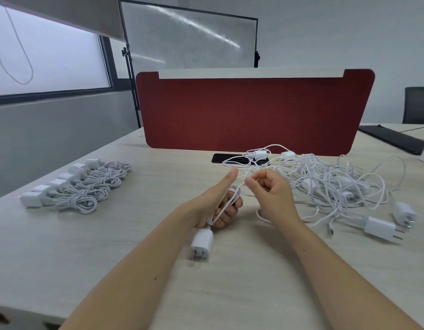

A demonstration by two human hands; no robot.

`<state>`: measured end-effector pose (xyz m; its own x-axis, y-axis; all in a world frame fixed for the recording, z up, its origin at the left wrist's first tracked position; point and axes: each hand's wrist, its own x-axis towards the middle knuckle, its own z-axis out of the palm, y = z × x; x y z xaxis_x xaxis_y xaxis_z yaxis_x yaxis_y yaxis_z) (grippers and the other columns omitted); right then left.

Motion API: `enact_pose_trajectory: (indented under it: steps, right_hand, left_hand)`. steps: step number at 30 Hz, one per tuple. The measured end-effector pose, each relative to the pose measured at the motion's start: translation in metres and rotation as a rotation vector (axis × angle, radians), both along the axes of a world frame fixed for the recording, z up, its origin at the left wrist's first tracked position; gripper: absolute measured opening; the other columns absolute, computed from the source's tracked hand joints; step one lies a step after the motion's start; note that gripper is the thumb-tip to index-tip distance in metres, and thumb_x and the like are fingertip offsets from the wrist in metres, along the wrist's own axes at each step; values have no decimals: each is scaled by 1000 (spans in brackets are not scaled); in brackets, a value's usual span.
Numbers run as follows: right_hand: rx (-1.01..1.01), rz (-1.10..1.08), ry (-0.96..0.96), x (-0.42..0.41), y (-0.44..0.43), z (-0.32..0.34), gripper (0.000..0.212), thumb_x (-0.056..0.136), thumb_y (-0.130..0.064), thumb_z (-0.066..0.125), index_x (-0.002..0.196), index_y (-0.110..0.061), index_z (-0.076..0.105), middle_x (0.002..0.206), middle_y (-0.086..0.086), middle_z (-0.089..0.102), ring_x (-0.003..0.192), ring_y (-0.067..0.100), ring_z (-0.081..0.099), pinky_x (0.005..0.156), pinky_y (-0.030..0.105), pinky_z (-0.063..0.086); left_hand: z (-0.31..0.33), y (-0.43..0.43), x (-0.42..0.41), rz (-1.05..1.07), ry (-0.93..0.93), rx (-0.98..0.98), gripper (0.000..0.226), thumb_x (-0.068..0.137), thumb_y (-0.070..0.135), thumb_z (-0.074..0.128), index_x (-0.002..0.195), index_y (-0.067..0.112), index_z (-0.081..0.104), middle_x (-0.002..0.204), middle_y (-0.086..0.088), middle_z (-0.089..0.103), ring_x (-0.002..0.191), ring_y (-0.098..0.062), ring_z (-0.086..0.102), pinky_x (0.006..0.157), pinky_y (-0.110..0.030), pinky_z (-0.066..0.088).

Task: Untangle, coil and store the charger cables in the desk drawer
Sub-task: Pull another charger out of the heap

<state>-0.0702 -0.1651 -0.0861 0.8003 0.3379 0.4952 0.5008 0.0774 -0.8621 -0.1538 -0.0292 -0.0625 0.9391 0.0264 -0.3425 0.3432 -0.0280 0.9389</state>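
**Item 1.** White charger cable (226, 201): thin, round and glossy, partly wound in loose loops about the fingers of my left hand (213, 203), above the middle of the desk (111, 258). Its adapter (201, 244), a white rounded block with two flat metal prongs, hangs from the lower end of the loops, with the prongs toward 6 o'clock. My left hand's fingers are curled round the loops and the thumb is straight, pointing to 12. My right hand (272, 194) is just at 3 o'clock of the left. Its thumb and forefinger pinch the free strand of the same cable, and the other fingers are curled in.

**Item 2.** Tangled pile (337, 184), at 3 o'clock of my hands: white cables heaped and crossed, with several adapters among them. Two adapters lie at its near edge.

**Item 3.** Coiled sets (87, 189), at 9 to 10 o'clock: a slanting row of bundles, each wrapped round its middle, with its adapter on the left.

**Item 4.** Black slab (230, 158), at 12 o'clock: flat on the desk, with strands lying across it. The red divider (253, 110) stands upright behind it.
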Motion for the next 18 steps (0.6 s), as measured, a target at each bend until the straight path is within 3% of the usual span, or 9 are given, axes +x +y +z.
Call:
enact_pose_trajectory:
  steps: [6, 9, 11, 14, 18]
  right_hand:
    - [4, 11, -23, 0, 1, -1, 17, 88, -9, 71, 77, -17, 61, 63, 5, 54, 56, 9, 44, 52, 20, 35]
    - [20, 16, -30, -2, 2, 0, 17, 88, -7, 70, 78, -17, 61, 64, 4, 55, 56, 7, 45, 53, 19, 37]
    - [10, 3, -53, -3, 2, 0, 14, 92, -8, 65, 81, -16, 61, 64, 3, 55, 57, 8, 46, 54, 21, 37]
    - [-72, -10, -65, -2, 1, -2, 17, 99, -9, 50, 90, -19, 60, 62, -4, 54, 58, 7, 48, 59, 22, 39]
    - [-436, 6, -164, -7, 4, -9, 16, 103, -22, 42, 106, -30, 55, 73, -5, 63, 63, 5, 54, 64, 32, 44]
  left_hand:
    - [1, 0, -2, -111, -13, 122, 51, 79, 70, 61, 68, 23, 45, 60, 4, 33, 47, -9, 24, 41, -20, 18]
    - [1, 1, -5, -135, -52, 171, 45, 88, 58, 61, 69, 21, 44, 56, 3, 37, 46, -10, 26, 42, -21, 20]
    - [1, -2, -5, -114, -77, 147, 44, 96, 54, 51, 68, 20, 43, 52, 2, 34, 44, -10, 23, 42, -21, 19]
    - [-1, -7, 2, 117, -214, 94, 48, 102, 52, 37, 73, 16, 50, 47, 4, 36, 39, -9, 28, 40, -18, 23]
    - [-12, -1, 13, 473, -425, 278, 50, 105, 47, 32, 98, 14, 69, 58, 1, 54, 39, -10, 36, 41, -20, 30]
